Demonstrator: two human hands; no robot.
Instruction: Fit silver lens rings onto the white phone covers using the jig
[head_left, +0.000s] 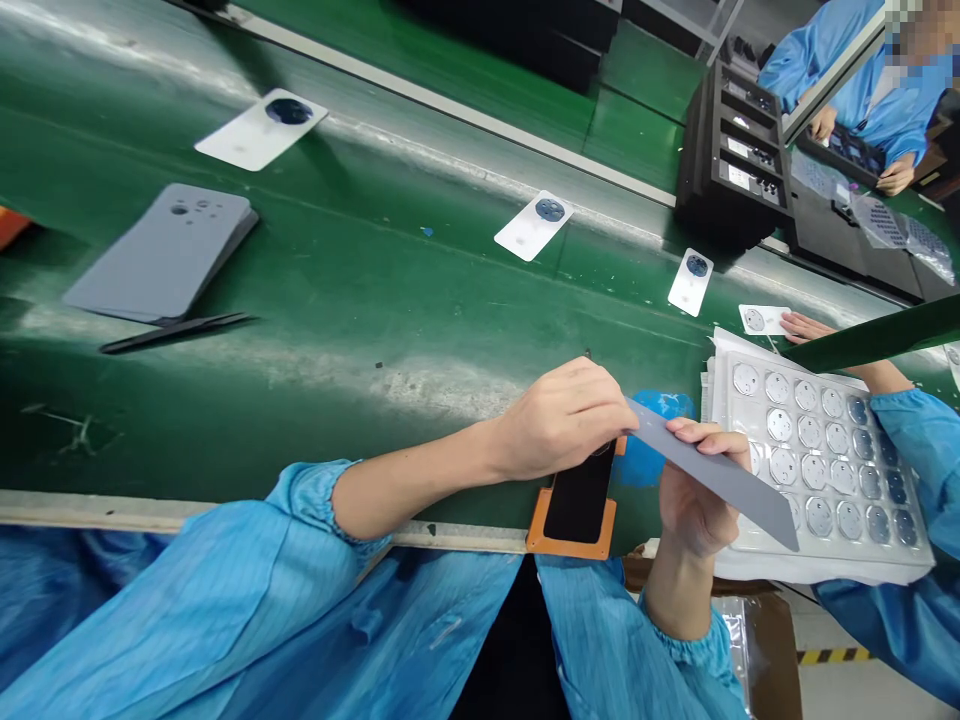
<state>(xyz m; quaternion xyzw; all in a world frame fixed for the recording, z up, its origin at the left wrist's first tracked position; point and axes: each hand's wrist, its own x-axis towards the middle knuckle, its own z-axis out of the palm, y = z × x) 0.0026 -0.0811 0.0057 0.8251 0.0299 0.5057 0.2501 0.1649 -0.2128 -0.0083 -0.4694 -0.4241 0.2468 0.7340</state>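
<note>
By the surface's (375, 280) near edge, your left fingers (604, 420) and right fingers (724, 441) clamp the grey sheet (720, 478), probably light and bendable: hold its edges.

No text can be read; any print seems too small.

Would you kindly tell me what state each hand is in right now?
Left hand: closed, pinching one end of the thin grey panel.
Right hand: closed, holding the same panel nearer its middle.
</note>
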